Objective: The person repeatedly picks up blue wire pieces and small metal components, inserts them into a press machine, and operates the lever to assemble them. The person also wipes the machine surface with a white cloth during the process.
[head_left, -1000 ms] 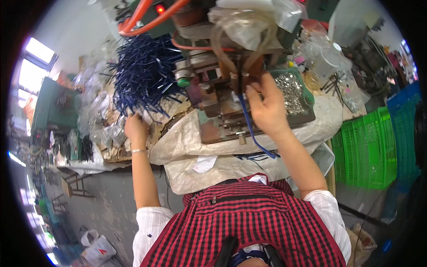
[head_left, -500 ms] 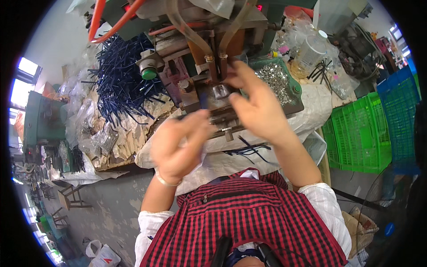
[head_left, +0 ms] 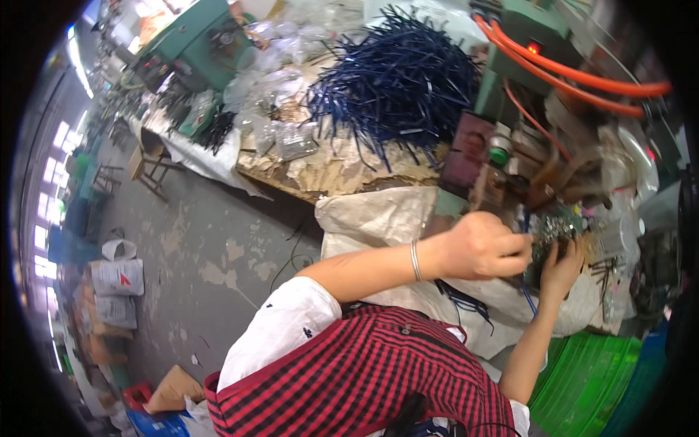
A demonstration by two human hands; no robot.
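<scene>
My left hand [head_left: 484,246] is closed in a pinch in front of the machine, with a thin dark blue strip [head_left: 529,297] at its fingertips, hanging down beyond them. To its right, my right hand [head_left: 561,273] reaches over a tray of small shiny metal pieces [head_left: 559,227]. Its thumb and fingers are apart, with the tips at the pieces; whether they touch any is too blurred to tell. Behind both hands stands the bench machine [head_left: 539,164], its working area smeared by motion.
A large heap of dark blue strips [head_left: 400,84] lies on the worn bench [head_left: 342,171]. Several loose strips [head_left: 470,302] rest on white sheeting near my apron. Orange hoses [head_left: 575,69] cross the upper right. Green crates [head_left: 582,379] stand at lower right, a wooden stool [head_left: 149,167] at left.
The view has swung left, so the machine now sits at the right. My left hand has closed on a blue strip. My right hand has left the machine's middle for the metal pieces.
</scene>
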